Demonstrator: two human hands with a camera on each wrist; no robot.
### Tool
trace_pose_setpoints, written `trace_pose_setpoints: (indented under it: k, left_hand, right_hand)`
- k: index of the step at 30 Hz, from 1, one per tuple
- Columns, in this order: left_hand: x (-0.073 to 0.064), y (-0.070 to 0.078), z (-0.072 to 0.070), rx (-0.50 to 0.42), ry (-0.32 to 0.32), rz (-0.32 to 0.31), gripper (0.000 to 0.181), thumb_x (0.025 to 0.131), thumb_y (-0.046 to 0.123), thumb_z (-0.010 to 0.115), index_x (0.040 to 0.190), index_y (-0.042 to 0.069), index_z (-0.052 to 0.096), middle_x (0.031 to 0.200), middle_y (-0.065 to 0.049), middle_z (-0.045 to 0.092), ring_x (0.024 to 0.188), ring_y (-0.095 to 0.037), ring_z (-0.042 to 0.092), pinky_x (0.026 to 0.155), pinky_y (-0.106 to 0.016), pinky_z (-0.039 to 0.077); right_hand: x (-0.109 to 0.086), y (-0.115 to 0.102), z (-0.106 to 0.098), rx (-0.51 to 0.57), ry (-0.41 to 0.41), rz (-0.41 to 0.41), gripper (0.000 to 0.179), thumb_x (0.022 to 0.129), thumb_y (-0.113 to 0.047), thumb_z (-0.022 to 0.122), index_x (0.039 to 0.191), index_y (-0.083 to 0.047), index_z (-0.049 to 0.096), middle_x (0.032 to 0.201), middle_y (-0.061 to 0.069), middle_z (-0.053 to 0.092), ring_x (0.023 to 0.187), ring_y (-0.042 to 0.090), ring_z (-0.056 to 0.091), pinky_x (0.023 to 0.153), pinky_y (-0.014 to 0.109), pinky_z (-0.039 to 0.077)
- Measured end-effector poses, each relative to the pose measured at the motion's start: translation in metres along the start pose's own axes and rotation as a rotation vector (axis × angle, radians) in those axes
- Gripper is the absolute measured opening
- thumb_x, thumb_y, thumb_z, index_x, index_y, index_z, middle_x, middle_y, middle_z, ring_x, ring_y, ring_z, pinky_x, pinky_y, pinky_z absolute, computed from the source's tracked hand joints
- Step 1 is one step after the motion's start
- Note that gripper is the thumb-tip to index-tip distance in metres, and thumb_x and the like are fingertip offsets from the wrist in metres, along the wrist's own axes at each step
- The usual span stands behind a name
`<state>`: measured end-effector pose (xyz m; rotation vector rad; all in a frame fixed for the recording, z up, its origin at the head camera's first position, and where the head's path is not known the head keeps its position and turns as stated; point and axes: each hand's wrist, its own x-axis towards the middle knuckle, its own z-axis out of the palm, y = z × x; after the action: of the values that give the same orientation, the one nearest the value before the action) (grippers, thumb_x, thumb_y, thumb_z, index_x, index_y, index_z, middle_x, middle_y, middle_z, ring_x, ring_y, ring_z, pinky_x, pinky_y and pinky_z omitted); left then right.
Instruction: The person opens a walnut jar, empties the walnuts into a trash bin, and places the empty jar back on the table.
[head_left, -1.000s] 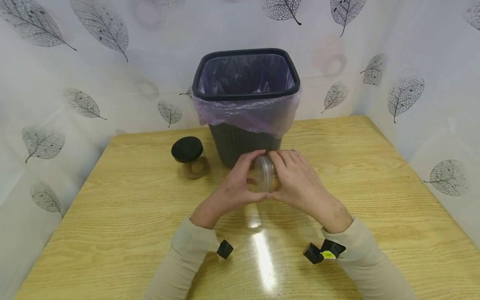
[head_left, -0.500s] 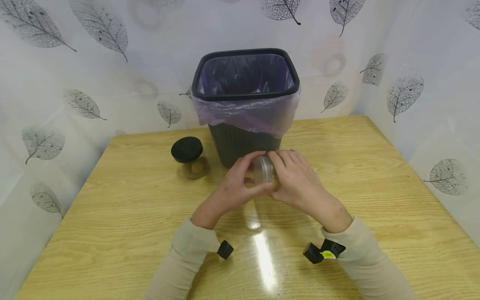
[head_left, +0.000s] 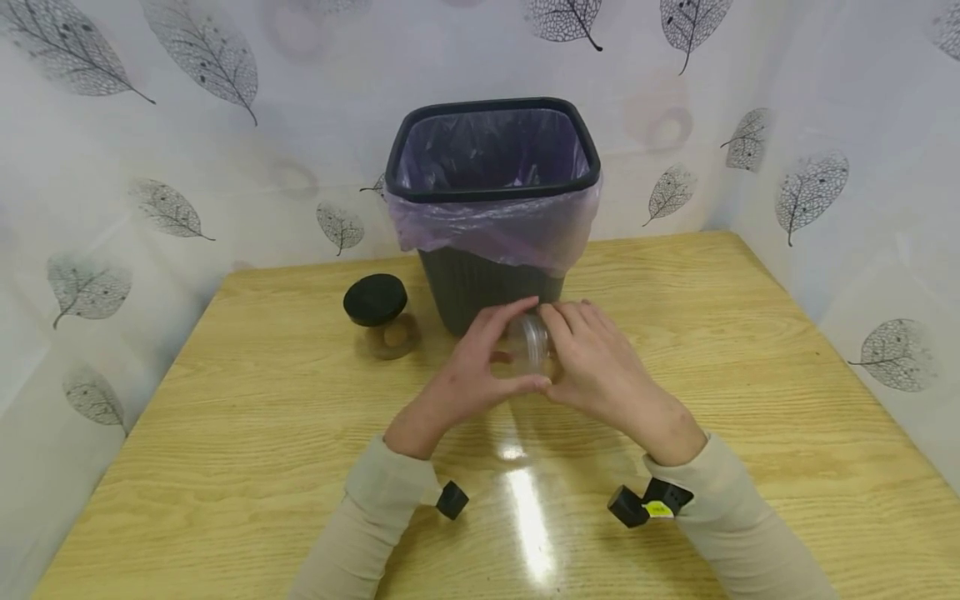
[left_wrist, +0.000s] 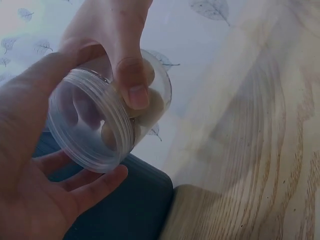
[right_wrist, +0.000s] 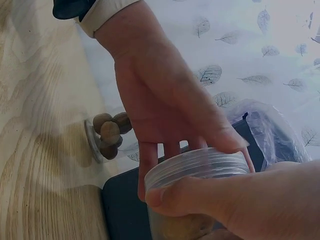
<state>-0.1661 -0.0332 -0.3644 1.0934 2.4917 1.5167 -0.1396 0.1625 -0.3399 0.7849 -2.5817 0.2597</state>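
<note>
Just in front of the bin I hold a clear jar [head_left: 534, 343] on its side between both hands. Its ridged clear end [left_wrist: 102, 117] faces my left hand [head_left: 456, 371]; the thumb and spread fingers curve round that end. My right hand [head_left: 603, 362] grips the body of the jar, its thumb [left_wrist: 131, 82] lying along the side. Tan, roundish nut-like pieces [left_wrist: 155, 105] show through the clear wall. In the head view, fingers cover much of the jar.
A dark bin [head_left: 487, 292] with a purple liner [head_left: 498, 225] stands at the back of the wooden table [head_left: 247, 417]. Left of it is another clear jar [head_left: 390, 337] with a black lid [head_left: 375, 300], holding several brown round pieces [right_wrist: 110, 132]. Leaf-patterned sheeting [head_left: 300, 125] surrounds the table.
My left thumb shifts up across the jar's ridged end, then back down, and the left fingers move slightly round it. My right hand keeps its grip and place.
</note>
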Motion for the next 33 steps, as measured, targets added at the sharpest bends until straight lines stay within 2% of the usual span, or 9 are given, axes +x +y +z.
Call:
trace_pose_setpoints:
  k: [3, 6, 11, 13, 18, 21, 24, 27, 33]
  left_hand:
    - [-0.0009, -0.0018, 0.0008, 0.032, -0.004, 0.079, 0.091, 0.078, 0.019, 0.086, 0.152, 0.021, 0.033, 0.148, -0.008, 0.034, 0.132, -0.020, 0.040, 0.089, -0.033, 0.059]
    - [-0.0009, -0.0027, 0.0017, 0.027, 0.001, 0.086, 0.085, 0.079, 0.017, 0.085, 0.149, 0.018, 0.035, 0.146, -0.009, 0.036, 0.130, -0.021, 0.042, 0.087, -0.032, 0.059]
    - [0.0000, -0.0015, 0.0027, 0.008, 0.033, -0.011, 0.079, 0.083, 0.026, 0.082, 0.147, 0.018, 0.038, 0.139, -0.007, 0.044, 0.115, -0.021, 0.055, 0.081, -0.028, 0.060]
    - [0.0005, -0.0004, 0.0026, 0.030, 0.047, -0.048, 0.077, 0.083, 0.031, 0.081, 0.146, 0.018, 0.040, 0.137, -0.005, 0.048, 0.112, -0.020, 0.057, 0.085, -0.029, 0.059]
    - [0.0004, 0.0042, 0.0019, 0.068, 0.075, -0.133, 0.071, 0.085, 0.035, 0.079, 0.142, 0.013, 0.045, 0.137, -0.005, 0.049, 0.119, -0.018, 0.053, 0.098, -0.031, 0.054]
    - [-0.0001, 0.0065, 0.0020, 0.050, 0.090, -0.172, 0.068, 0.087, 0.035, 0.077, 0.142, 0.009, 0.047, 0.136, -0.007, 0.049, 0.120, -0.020, 0.054, 0.099, -0.031, 0.054]
    - [0.0000, 0.0064, 0.0019, 0.035, 0.095, -0.181, 0.068, 0.090, 0.037, 0.073, 0.146, 0.010, 0.044, 0.137, -0.007, 0.050, 0.120, -0.021, 0.056, 0.099, -0.033, 0.054]
    - [0.0001, 0.0053, 0.0023, 0.019, 0.080, -0.148, 0.073, 0.090, 0.035, 0.073, 0.150, 0.014, 0.038, 0.140, -0.007, 0.047, 0.122, -0.021, 0.055, 0.099, -0.035, 0.054]
    - [-0.0006, 0.0016, 0.0033, 0.105, 0.039, 0.033, 0.089, 0.079, 0.026, 0.086, 0.150, 0.013, 0.034, 0.142, -0.009, 0.041, 0.125, -0.021, 0.048, 0.094, -0.032, 0.056]
  right_hand:
    - [-0.0003, 0.0004, -0.0016, 0.008, 0.001, 0.004, 0.099, 0.056, -0.040, 0.096, 0.130, 0.007, 0.051, 0.120, 0.022, 0.062, 0.111, 0.039, 0.058, 0.109, 0.052, 0.043]
    - [-0.0004, 0.0007, -0.0029, 0.006, -0.011, 0.014, 0.098, 0.057, -0.037, 0.097, 0.131, 0.007, 0.051, 0.122, 0.023, 0.061, 0.113, 0.040, 0.058, 0.111, 0.053, 0.041]
    - [0.0007, 0.0008, -0.0029, 0.003, -0.006, 0.017, 0.089, 0.061, -0.032, 0.093, 0.130, 0.006, 0.052, 0.120, 0.022, 0.062, 0.110, 0.039, 0.059, 0.108, 0.052, 0.043]
    - [0.0010, 0.0009, -0.0023, -0.002, 0.002, 0.011, 0.087, 0.061, -0.031, 0.092, 0.129, 0.005, 0.052, 0.118, 0.021, 0.063, 0.109, 0.039, 0.059, 0.106, 0.052, 0.044]
    - [0.0009, -0.0001, -0.0016, -0.011, -0.021, 0.008, 0.087, 0.061, -0.029, 0.091, 0.130, 0.005, 0.053, 0.119, 0.021, 0.062, 0.111, 0.038, 0.059, 0.109, 0.053, 0.043]
    - [0.0003, -0.0005, -0.0011, -0.012, -0.032, 0.010, 0.086, 0.061, -0.029, 0.090, 0.131, 0.005, 0.052, 0.121, 0.021, 0.062, 0.113, 0.038, 0.059, 0.111, 0.053, 0.041]
    - [-0.0003, -0.0008, -0.0008, -0.006, -0.027, 0.009, 0.087, 0.060, -0.028, 0.091, 0.131, 0.006, 0.052, 0.120, 0.022, 0.062, 0.114, 0.038, 0.059, 0.111, 0.054, 0.041]
    - [-0.0004, -0.0010, -0.0018, 0.004, -0.034, 0.017, 0.088, 0.060, -0.028, 0.091, 0.131, 0.006, 0.052, 0.121, 0.022, 0.062, 0.114, 0.039, 0.059, 0.111, 0.054, 0.041]
    - [0.0001, 0.0003, -0.0042, 0.024, -0.053, 0.026, 0.095, 0.061, -0.035, 0.094, 0.134, 0.007, 0.049, 0.124, 0.024, 0.061, 0.114, 0.039, 0.057, 0.110, 0.052, 0.042]
